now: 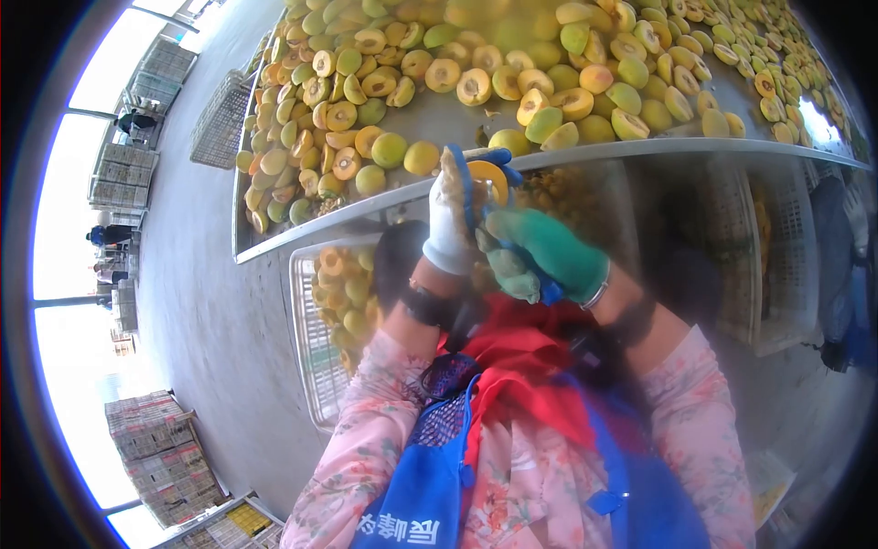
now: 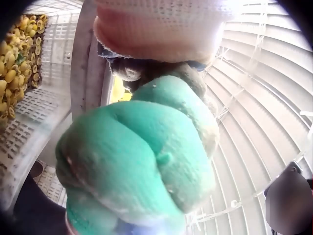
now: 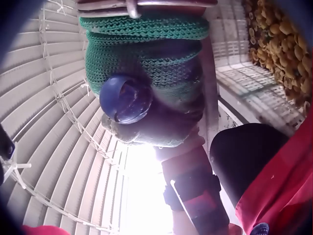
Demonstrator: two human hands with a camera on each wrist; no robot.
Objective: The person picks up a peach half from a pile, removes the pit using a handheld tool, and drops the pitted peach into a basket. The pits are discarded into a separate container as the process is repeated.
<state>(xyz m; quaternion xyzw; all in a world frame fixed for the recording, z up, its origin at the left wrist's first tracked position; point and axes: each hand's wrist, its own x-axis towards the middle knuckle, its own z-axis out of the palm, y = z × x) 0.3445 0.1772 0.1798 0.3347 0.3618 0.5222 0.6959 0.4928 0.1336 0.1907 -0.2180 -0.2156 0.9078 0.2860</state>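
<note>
My left hand point(image 1: 453, 215), in a white glove with blue on the palm side, holds a yellow peach point(image 1: 495, 179) near the table's rim. Beside it, my right hand point(image 1: 549, 254) in a green glove grips a tool with a blue handle. The rounded blue handle end point(image 3: 126, 99) sticks out of the fist in the right wrist view. The tool's working end is hidden between the hands. In the left wrist view, the green fist point(image 2: 132, 152) sits close against the white-gloved hand point(image 2: 156, 29).
A metal-rimmed table point(image 1: 457, 171) spreads ahead, heaped with halved and whole peaches point(image 1: 389, 150). Below its edge stand a white crate point(image 1: 306, 343) of fruit and another crate point(image 1: 786, 256) at right. Stacked crates point(image 1: 169, 453) stand farther left on the floor.
</note>
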